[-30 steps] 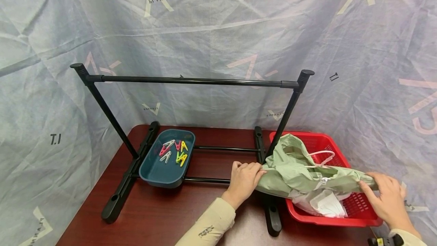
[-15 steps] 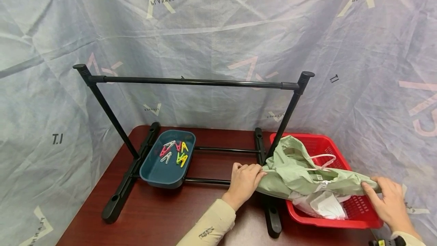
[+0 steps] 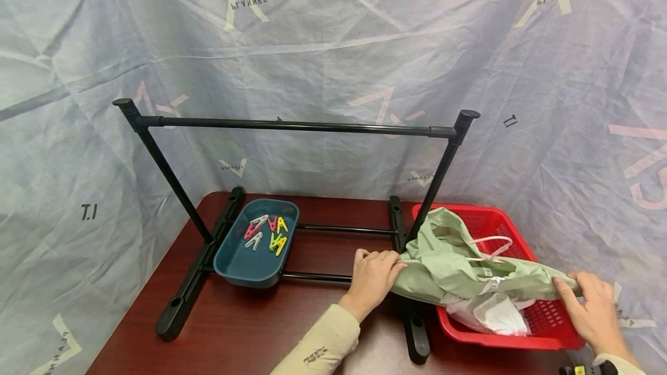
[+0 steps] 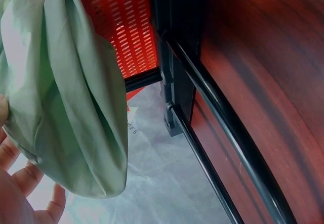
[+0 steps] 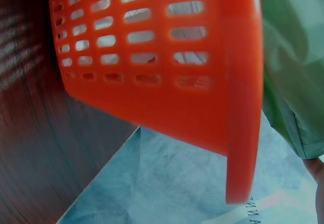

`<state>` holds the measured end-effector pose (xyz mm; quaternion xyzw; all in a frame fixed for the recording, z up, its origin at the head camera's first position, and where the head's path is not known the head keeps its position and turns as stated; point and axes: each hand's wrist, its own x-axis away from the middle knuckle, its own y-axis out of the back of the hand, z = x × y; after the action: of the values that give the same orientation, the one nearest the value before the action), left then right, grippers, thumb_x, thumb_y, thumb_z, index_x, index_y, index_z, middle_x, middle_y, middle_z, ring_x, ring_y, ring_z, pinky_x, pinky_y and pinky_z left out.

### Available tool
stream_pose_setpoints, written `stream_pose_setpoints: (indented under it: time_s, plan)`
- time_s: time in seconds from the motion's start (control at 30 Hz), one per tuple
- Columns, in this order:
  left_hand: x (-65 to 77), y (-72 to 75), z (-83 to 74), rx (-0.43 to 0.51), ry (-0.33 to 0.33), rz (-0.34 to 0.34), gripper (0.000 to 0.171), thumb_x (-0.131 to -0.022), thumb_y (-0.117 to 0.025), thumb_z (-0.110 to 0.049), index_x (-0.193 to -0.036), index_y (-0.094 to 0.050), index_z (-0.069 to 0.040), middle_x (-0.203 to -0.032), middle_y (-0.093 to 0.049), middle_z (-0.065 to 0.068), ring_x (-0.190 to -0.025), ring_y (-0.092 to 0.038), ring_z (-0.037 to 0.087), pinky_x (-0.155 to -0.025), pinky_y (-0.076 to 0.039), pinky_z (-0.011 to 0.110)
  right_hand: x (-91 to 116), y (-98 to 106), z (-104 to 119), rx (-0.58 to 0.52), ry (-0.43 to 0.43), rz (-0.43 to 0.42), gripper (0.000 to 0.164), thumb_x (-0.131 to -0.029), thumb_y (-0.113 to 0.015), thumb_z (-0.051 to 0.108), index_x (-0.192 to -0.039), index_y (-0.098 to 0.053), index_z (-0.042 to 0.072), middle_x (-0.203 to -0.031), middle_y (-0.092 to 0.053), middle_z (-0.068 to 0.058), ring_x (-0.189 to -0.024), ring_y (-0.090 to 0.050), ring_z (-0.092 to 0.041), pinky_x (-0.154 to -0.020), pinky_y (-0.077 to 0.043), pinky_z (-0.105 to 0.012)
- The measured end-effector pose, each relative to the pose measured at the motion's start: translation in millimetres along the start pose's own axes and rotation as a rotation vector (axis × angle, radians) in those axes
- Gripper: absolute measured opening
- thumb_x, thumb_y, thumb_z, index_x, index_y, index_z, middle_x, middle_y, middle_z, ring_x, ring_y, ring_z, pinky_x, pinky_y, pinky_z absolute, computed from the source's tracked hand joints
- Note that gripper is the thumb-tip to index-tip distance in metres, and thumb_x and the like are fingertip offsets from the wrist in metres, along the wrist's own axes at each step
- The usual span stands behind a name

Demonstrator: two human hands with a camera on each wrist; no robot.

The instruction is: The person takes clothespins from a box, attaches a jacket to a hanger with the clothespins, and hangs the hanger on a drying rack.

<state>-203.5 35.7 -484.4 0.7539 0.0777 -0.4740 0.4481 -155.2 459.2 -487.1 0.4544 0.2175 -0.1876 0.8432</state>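
Observation:
A light green zip-up jacket point(image 3: 432, 279) is stretched between my two hands over the red basket, its hood-like fold rising at the left. My left hand point(image 3: 372, 276) grips its left end near the rack's right foot. At the opposite end my right hand point(image 3: 591, 308) holds the fabric, thumb on the near side. A pale pink hanger point(image 3: 502, 240) shows at the jacket's neck opening, most of it hidden inside the cloth. In the left wrist view, folded jacket cloth point(image 4: 76, 97) hangs beside curled fingers point(image 4: 28, 178).
The red basket point(image 3: 521, 341) holds white cloth point(image 3: 502, 314) under the jacket. A black rack point(image 3: 292, 126) stands across the table point(image 3: 250, 328). Between its feet, toward the left, a blue tray point(image 3: 245, 262) holds several coloured clothespins point(image 3: 271, 233). A printed sheet point(image 3: 323, 62) hangs behind.
My right hand has shifted slightly right and down with the jacket's right end, drawing the cloth a little wider. The left hand keeps its hold in nearly the same place.

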Motion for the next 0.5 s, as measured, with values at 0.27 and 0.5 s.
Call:
stream_pose_setpoints:
  time_s: [0.27, 0.5]
  plan:
    - [-0.5, 0.2, -0.1, -0.012, 0.013, 0.022, 0.019, -0.094, -0.066, -0.037, -0.086, -0.065, -0.02, -0.075, -0.064, -0.011, -0.061, -0.057, 0.008, -0.073, -0.039, 0.034, -0.8, -1.0, 2.0, 0.001, -0.048, -0.025, 0.015, -0.098, -0.058, 0.015, -0.095, -0.057, 0.0, -0.103, -0.05, 0.012, -0.1, -0.038, -0.046, -0.083, -0.023, -0.044]
    - [-0.6, 0.9, 1.0, -0.004, 0.009, 0.014, 0.019, -0.094, -0.065, -0.037, -0.086, -0.065, -0.02, -0.076, -0.065, -0.01, -0.061, -0.058, 0.009, -0.073, -0.039, 0.035, -1.6, -4.7, 5.3, -0.017, -0.037, -0.101, 0.013, -0.094, -0.061, 0.012, -0.091, -0.056, 0.001, -0.099, -0.028, 0.041, -0.094, -0.037, -0.039, -0.081, -0.023, -0.032]
